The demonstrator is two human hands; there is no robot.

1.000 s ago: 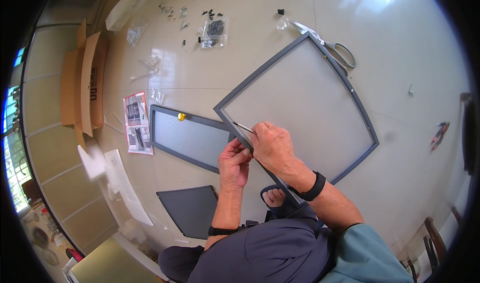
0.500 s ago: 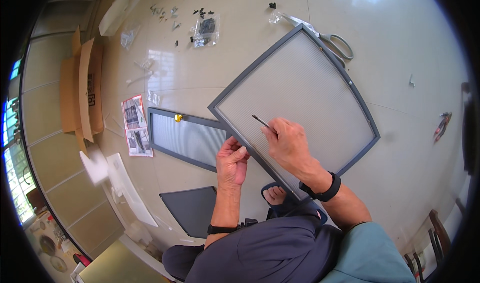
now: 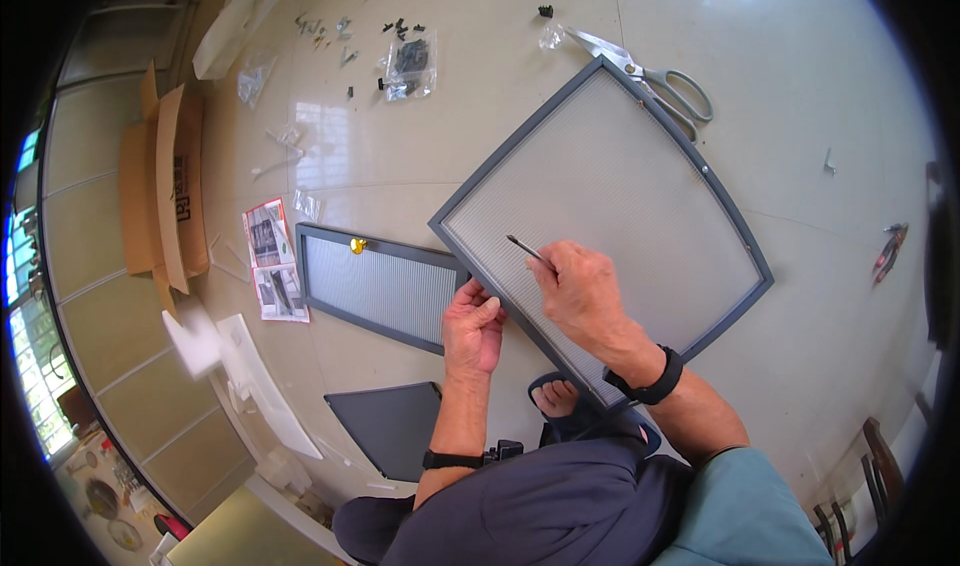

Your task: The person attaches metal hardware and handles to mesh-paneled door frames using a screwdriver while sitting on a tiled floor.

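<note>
A large grey-framed panel (image 3: 610, 196) with a clear ribbed sheet is held slanted over the floor in front of me. My left hand (image 3: 474, 331) has its thumb and fingers closed at the panel's lower left edge; part of the fingers is hidden there. Over the sheet, my right hand (image 3: 582, 291) grips a thin dark-shafted screwdriver (image 3: 526, 248), its tip pointing up and left. Partly under the panel's left corner lies a smaller grey-framed ribbed panel (image 3: 385, 286) with a gold knob (image 3: 358, 246). My foot (image 3: 555, 396) shows below the big panel's near corner.
Large scissors (image 3: 660, 84) lie beyond the panel, pliers (image 3: 888, 254) at the far right. Small black parts in a plastic bag (image 3: 410, 66) and loose metal pieces lie at the back. Leftward are an instruction sheet (image 3: 275, 261) and cardboard box (image 3: 180, 186). A dark panel (image 3: 388, 428) lies nearer.
The large panel and both hands have shifted slightly to the right and nearer. More of the scissors shows past the panel's edge. Both hands keep the same hold.
</note>
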